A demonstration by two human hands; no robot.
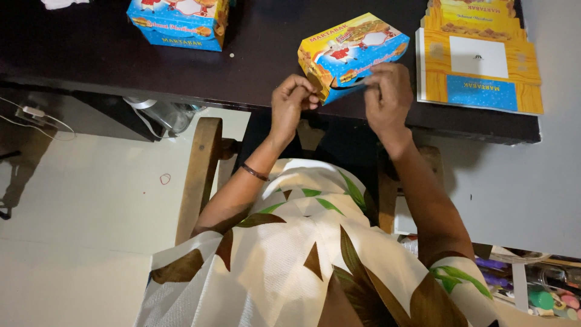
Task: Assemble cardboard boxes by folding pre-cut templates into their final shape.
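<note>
Your two hands work at the folded box.
Left hand pinches its near flap; right hand grips its edge.

Folded cardboard food box: rectangular, yellow top panel, blue sides, printed cartoon figure and pastry artwork. Assembled and closed, sitting skewed with one corner toward the near edge of the dark surface, right of that edge's middle. Its near end flap is partly hidden by fingers.
</note>
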